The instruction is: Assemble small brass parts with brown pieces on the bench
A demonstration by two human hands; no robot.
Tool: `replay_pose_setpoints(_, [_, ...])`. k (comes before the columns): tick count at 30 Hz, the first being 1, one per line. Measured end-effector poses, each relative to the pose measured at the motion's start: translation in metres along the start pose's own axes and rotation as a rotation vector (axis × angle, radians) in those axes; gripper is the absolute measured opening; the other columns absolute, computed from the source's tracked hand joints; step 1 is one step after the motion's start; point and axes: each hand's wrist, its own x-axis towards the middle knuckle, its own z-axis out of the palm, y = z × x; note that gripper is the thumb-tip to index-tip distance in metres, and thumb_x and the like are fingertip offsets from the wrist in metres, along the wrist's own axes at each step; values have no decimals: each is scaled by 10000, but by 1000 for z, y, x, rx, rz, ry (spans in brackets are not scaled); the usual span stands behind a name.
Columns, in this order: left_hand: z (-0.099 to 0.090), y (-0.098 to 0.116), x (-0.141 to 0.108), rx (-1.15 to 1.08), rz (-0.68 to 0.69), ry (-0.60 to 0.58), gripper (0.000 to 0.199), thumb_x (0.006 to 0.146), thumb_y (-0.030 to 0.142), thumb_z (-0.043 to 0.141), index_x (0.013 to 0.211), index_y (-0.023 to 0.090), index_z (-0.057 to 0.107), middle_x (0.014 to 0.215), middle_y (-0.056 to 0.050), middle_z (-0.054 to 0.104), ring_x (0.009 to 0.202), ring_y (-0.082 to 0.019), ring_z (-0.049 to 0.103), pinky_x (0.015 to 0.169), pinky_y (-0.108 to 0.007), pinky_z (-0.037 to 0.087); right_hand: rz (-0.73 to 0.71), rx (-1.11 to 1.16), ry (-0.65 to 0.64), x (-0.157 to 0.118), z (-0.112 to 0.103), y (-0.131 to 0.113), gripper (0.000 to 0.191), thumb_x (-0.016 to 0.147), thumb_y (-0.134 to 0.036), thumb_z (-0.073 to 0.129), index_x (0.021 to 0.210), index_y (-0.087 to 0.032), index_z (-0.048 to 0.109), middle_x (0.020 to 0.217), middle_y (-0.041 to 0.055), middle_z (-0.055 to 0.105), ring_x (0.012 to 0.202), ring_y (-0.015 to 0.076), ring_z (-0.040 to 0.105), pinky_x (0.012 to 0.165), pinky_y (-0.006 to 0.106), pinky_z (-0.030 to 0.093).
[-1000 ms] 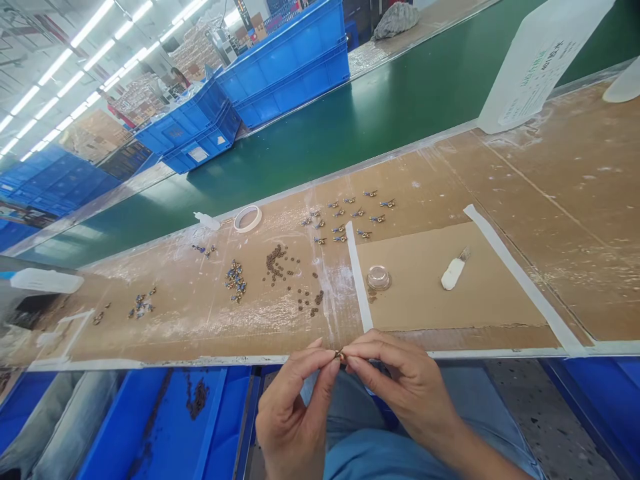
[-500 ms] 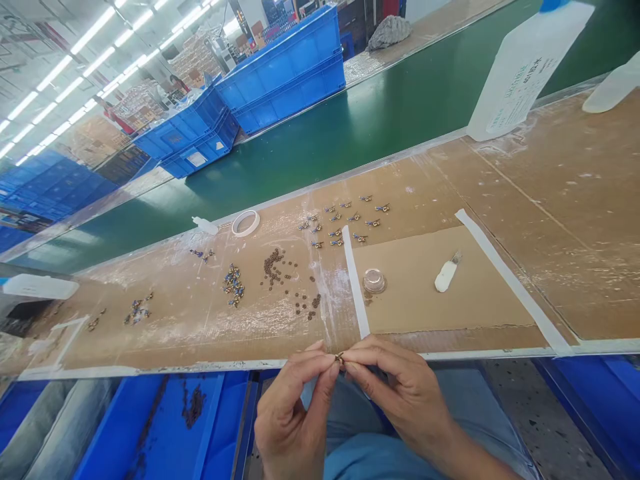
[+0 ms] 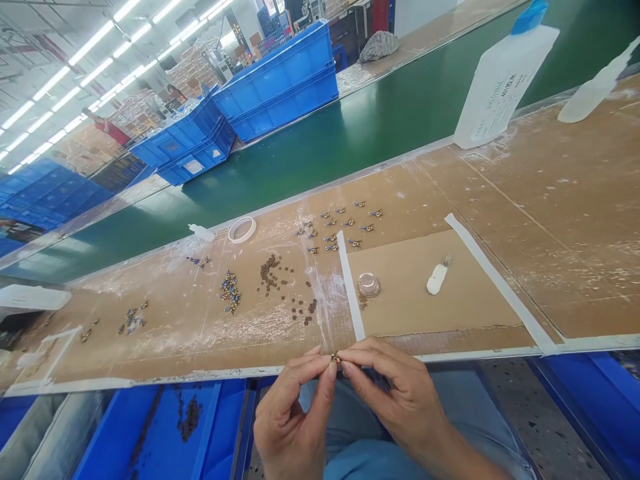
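Just over the table's front edge, my left hand (image 3: 299, 407) and my right hand (image 3: 395, 393) meet fingertip to fingertip. Pinched between them is a small dark brass-coloured piece (image 3: 335, 358); the fingers cover most of it. Beyond my hands lie loose brown discs (image 3: 270, 273) in a scattered heap. Left of these is a pile of small blue-and-gold figures (image 3: 230, 292). More such figures (image 3: 349, 222) stand spread out farther back. A small clear cup (image 3: 369, 285) and a white brush-like tool (image 3: 438, 277) rest on a cardboard sheet (image 3: 400, 313) to the right.
A large white bottle (image 3: 500, 87) with a blue cap stands at the back right, near a smaller squeeze bottle (image 3: 593, 93). A tape roll (image 3: 242, 230) lies by the green belt (image 3: 390, 100). Blue crates (image 3: 285, 87) stand behind the belt. Below the table sits a blue bin (image 3: 165, 433).
The camera view has shifted a little, so the table's contents sit slightly farther left. Both hands keep their pinch on the small piece, with the right fingertips slightly adjusted.
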Motion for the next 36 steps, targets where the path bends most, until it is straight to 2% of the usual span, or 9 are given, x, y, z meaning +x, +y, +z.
replay_pose_setpoints(5, [1,2,1,19,-4,19,202,768,103,750,895,257,782,916,4,795,870,-164,746,844,-232,600,-5,23,-4,1,-2,-2,226,894,-169,589,1060,-257,714,834,-4,711,739,77,662,670,154,534])
replay_pose_setpoints(13, [-3,5,3,-39,-102,-17,103,769,198,780,864,237,792,887,-29,792,817,-189,749,769,-239,617,103,101,-80,3,-6,0,163,909,-237,587,979,-238,733,793,10,704,719,94,660,645,182,536])
replay_pose_setpoints(17, [-5,3,7,-64,-112,-71,81,774,208,776,849,234,793,863,-32,789,810,-190,745,752,-240,617,43,72,-97,2,-8,2,156,906,-208,586,969,-232,726,821,8,710,739,88,663,667,176,539])
replay_pose_setpoints(21, [-6,1,5,-66,-124,-78,63,767,208,780,823,236,790,846,-26,785,861,-192,742,793,-234,603,-57,-3,-56,0,-6,3,160,904,-177,585,986,-238,708,810,-10,700,723,74,651,664,161,528])
replay_pose_setpoints(23, [-6,1,5,-85,-173,-70,39,767,226,781,805,228,786,827,-27,777,864,-189,735,792,-229,596,-87,-44,-51,0,-5,3,187,909,-167,573,1024,-244,698,801,-17,695,714,71,648,661,157,527])
replay_pose_setpoints(25, [-6,1,8,-119,-252,-93,54,776,257,772,799,209,780,763,-26,757,769,-174,723,721,-224,597,-108,-103,-49,2,-5,2,200,918,-173,559,1050,-245,691,820,-12,701,732,76,660,673,157,536])
replay_pose_setpoints(29, [-8,-9,44,-119,-346,-182,135,789,297,748,781,163,750,621,-15,705,597,-144,667,603,-223,562,-164,-285,-1,7,-14,0,229,919,-247,582,1135,-220,655,923,17,721,762,94,682,730,168,562])
replay_pose_setpoints(33, [-1,-38,116,-21,-276,-131,162,748,315,745,734,155,720,654,-11,693,629,-132,626,606,-221,502,-291,-432,124,12,-31,6,249,901,-173,579,1136,-229,641,954,15,724,842,112,694,794,189,567])
replay_pose_setpoints(36, [11,-66,172,76,-275,-145,176,684,321,756,677,148,718,590,7,644,545,-115,545,524,-216,412,-396,-520,192,14,-43,17,254,897,-131,565,1116,-227,648,914,5,722,828,111,692,809,199,562])
